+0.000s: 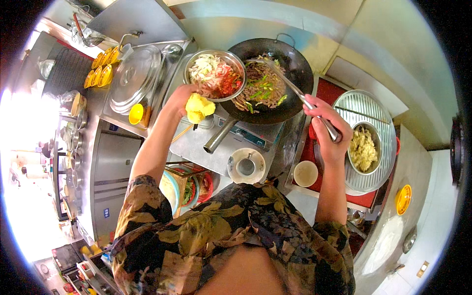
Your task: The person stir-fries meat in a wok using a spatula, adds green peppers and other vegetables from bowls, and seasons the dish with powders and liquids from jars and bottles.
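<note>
My left hand (182,102) is closed at the near left rim of a steel bowl (243,82), tipped toward the wok. Pale sliced onion-like pieces, chopped red pieces and darker meat fill the bowl. A bunched yellow cloth (199,108) hangs by that hand. My right hand (330,127) grips a long-handled metal cooking utensil (290,84); its head reaches into the wok and its exact shape is unclear. The black wok (299,93) contains shredded meat with green pepper strips (265,86). Nobody holds the wok's handle (221,137), which points toward me.
Below the wok is a digital scale (246,135). A white enamel bowl (233,164) and a cup (306,174) stand near me. On the right, a ridged round lid (351,105) carries a bowl of yellowish shreds (364,147). Left are yellow bowls (104,75) and a large lid (130,73).
</note>
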Motion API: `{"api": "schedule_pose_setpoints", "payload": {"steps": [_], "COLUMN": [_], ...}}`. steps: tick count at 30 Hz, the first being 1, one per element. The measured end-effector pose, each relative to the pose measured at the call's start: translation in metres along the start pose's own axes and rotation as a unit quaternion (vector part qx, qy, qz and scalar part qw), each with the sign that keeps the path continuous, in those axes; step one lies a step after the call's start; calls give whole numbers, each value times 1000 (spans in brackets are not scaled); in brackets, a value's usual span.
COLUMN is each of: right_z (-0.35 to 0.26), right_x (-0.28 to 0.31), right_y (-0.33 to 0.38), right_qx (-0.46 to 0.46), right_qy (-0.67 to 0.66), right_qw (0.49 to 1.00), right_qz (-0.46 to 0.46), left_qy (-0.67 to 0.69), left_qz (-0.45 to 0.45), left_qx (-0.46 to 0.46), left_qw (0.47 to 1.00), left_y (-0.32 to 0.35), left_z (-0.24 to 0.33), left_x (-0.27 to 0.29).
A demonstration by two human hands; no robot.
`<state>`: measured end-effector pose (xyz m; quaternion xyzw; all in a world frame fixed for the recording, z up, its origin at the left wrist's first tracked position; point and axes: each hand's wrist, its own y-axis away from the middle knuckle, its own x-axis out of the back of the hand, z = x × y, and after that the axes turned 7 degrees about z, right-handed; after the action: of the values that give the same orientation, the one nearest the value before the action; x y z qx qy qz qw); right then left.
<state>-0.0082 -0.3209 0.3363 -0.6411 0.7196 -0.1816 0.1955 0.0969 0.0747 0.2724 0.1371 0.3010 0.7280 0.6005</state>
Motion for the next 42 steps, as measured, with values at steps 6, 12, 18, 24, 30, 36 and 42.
{"api": "schedule_pose_setpoints", "payload": {"steps": [6, 12, 18, 24, 30, 36, 42], "right_z": [-1, -12, -3, -4, 2, -6, -6], "right_x": [-26, -21, -34, -30, -25, -8, -11], "right_y": [-23, -28, -30, -42, -49, -48, -46], "right_qx": [28, 78, 136, 150, 198, 200, 209], "right_qy": [-10, 38, 95, 159, 185, 214, 182], "right_qw": [997, 981, 950, 907, 880, 878, 907], "right_qz": [-77, -176, -263, -360, -390, -378, -316], "left_qy": [-83, -154, -247, -179, -301, -433, -319], "left_qz": [-22, 1, -5, 7, 11, 15, 34], "left_qx": [-6, -47, -90, -70, -162, -226, -179], "left_qw": [996, 987, 965, 981, 940, 873, 930], "left_y": [-10, -23, -42, -48, -48, -77, -93], "left_z": [6, 14, 14, 14, 21, 19, 22], "left_x": [-23, -42, -43, -47, -51, -32, -17]}}
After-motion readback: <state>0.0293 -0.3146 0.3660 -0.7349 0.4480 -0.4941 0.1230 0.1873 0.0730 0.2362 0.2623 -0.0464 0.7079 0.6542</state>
